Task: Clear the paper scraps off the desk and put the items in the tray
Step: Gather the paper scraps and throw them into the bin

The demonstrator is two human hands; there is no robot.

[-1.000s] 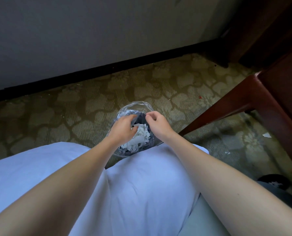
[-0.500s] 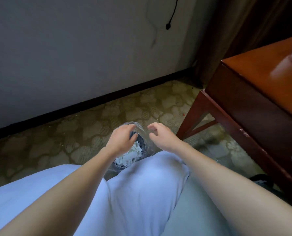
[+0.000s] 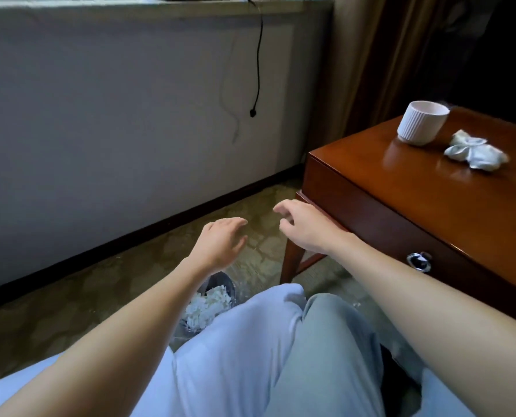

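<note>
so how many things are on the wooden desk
2: a ribbed white cup near the far edge, a crumpled white bundle right of it; more may lie off-frame.

Both arms are bare: the left forearm [image 3: 115, 335] comes in from 7 o'clock and the right forearm [image 3: 416, 296] from 4 o'clock, uncovered down to the left hand [image 3: 220, 242] and the right hand [image 3: 306, 225]. A pale blue-white garment [image 3: 235, 341], smooth with soft folds, covers the lap from 6 to 8 o'clock. Beside it at 5 o'clock shows a grey-green trouser leg [image 3: 335, 350], creased along its length. More pale fabric shows at the 5 o'clock corner.
</note>
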